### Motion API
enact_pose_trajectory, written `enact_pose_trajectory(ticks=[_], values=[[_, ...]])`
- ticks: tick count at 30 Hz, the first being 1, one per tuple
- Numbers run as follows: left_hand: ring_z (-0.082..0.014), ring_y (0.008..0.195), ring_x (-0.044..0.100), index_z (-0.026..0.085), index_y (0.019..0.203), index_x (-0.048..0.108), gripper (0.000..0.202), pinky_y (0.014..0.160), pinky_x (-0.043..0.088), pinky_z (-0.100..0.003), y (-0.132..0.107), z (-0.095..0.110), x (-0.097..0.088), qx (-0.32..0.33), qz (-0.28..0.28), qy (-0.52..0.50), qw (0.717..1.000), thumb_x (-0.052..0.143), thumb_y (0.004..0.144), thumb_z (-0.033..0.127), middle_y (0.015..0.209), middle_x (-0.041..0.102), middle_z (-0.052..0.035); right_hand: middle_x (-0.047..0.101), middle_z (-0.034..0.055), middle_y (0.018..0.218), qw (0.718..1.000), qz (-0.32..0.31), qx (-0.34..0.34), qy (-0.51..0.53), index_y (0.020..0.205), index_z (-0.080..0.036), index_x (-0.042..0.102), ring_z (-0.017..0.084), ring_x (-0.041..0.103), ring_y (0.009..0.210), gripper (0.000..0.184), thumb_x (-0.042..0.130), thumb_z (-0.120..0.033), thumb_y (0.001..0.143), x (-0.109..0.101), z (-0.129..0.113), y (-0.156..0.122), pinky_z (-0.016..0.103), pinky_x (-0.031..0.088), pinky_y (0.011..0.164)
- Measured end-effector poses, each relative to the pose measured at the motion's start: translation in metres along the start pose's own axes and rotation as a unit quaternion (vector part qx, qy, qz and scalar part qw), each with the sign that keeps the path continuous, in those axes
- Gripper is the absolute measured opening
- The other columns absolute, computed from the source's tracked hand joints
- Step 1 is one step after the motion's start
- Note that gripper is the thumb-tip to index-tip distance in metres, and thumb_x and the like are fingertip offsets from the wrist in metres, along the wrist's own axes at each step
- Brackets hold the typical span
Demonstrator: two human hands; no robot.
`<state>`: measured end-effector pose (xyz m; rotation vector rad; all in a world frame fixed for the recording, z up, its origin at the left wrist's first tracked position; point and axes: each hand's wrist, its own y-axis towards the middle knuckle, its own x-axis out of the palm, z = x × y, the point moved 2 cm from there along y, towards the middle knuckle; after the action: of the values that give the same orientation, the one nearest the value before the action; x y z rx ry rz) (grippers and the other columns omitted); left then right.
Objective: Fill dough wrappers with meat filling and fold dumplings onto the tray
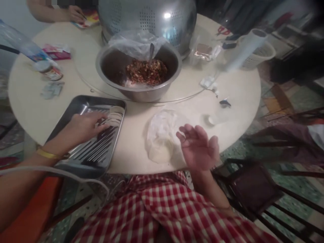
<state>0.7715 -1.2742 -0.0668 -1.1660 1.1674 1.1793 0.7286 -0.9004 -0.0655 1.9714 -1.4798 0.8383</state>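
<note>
My left hand (86, 126) reaches over a metal tray (67, 116) with a ridged bottom. Its thumb and fingertips are apart, right beside a short row of pale folded dumplings (115, 118) at the tray's far right corner. My right hand (197, 146) hovers at the table's near edge, palm up, fingers loosely curled, nothing in it. Just left of it lie pale round dough wrappers (160, 152), partly covered by a clear plastic bag (162, 125). Beyond, a steel bowl (145, 89) holds dark chopped filling (146, 71) with a spoon (151, 52) standing in it.
A large perforated steel colander (126, 20) stands behind the bowl. To the left are a plastic bottle (19, 40), a small jar (52, 71) and a pink packet (57, 52). Red scissors (223, 31) and a white basket (263, 50) are at right. Another person's hand (76, 14) rests across the table.
</note>
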Motion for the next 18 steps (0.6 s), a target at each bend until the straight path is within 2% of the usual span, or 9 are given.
enact_pose_trajectory(ticks=[4,7,11,14,16,18], values=[[-0.0187,0.081,0.064,0.015,0.096,0.068,0.035,0.071,0.044,-0.028,-0.007,-0.001,0.004,-0.026,-0.033,-0.012,0.999,0.047,0.098,0.044,0.091,0.075,-0.007,0.081,-0.0035,0.102,0.998,0.042,-0.015,-0.045,0.095,-0.037,0.08,0.02,0.074,0.1,0.032,0.058,-0.06,0.091,-0.012,-0.007,-0.01,0.04,0.059,0.09],[-0.0176,0.081,0.062,0.015,0.085,0.067,0.038,0.074,0.045,-0.028,-0.007,0.001,0.005,-0.047,-0.046,-0.02,0.998,0.044,0.098,0.042,0.086,0.072,-0.006,0.081,-0.0022,0.102,0.998,0.042,0.0,-0.049,0.094,-0.037,0.08,0.022,0.074,0.1,0.033,0.058,-0.061,0.091,-0.015,-0.005,-0.016,0.046,0.058,0.092],[-0.0162,0.08,0.062,0.014,0.095,0.068,0.032,0.074,0.045,-0.027,-0.005,0.005,0.003,-0.089,-0.079,-0.044,0.992,0.05,0.094,0.04,0.088,0.073,-0.0043,0.081,-0.0017,0.104,0.999,0.027,-0.008,-0.04,0.097,-0.034,0.08,0.02,0.074,0.102,0.034,0.057,-0.058,0.092,-0.017,-0.005,-0.021,0.04,0.058,0.089],[-0.0156,0.08,0.063,0.015,0.096,0.068,0.036,0.072,0.045,-0.026,-0.002,0.004,0.001,-0.109,-0.099,-0.063,0.987,0.047,0.093,0.043,0.088,0.073,-0.0031,0.081,-0.001,0.106,0.998,0.025,-0.013,-0.055,0.099,-0.033,0.08,0.019,0.074,0.103,0.034,0.055,-0.056,0.093,-0.022,-0.004,-0.02,0.04,0.057,0.091],[-0.0174,0.08,0.063,0.014,0.095,0.068,0.04,0.072,0.045,-0.028,-0.002,0.0,-0.002,-0.125,-0.101,-0.063,0.985,0.044,0.091,0.045,0.088,0.072,-0.0048,0.08,0.0005,0.106,0.994,0.025,-0.025,-0.104,0.1,-0.031,0.079,0.02,0.074,0.102,0.033,0.055,-0.053,0.094,-0.028,-0.003,-0.018,0.042,0.056,0.094],[-0.022,0.075,0.063,0.014,0.097,0.068,0.047,0.067,0.043,-0.031,-0.004,-0.005,-0.008,-0.148,-0.094,-0.049,0.983,0.043,0.086,0.051,0.086,0.072,-0.0079,0.079,0.003,0.11,0.972,0.013,-0.062,-0.228,0.103,-0.029,0.078,0.022,0.072,0.104,0.03,0.058,-0.049,0.093,-0.035,-0.002,-0.015,0.045,0.055,0.097]])
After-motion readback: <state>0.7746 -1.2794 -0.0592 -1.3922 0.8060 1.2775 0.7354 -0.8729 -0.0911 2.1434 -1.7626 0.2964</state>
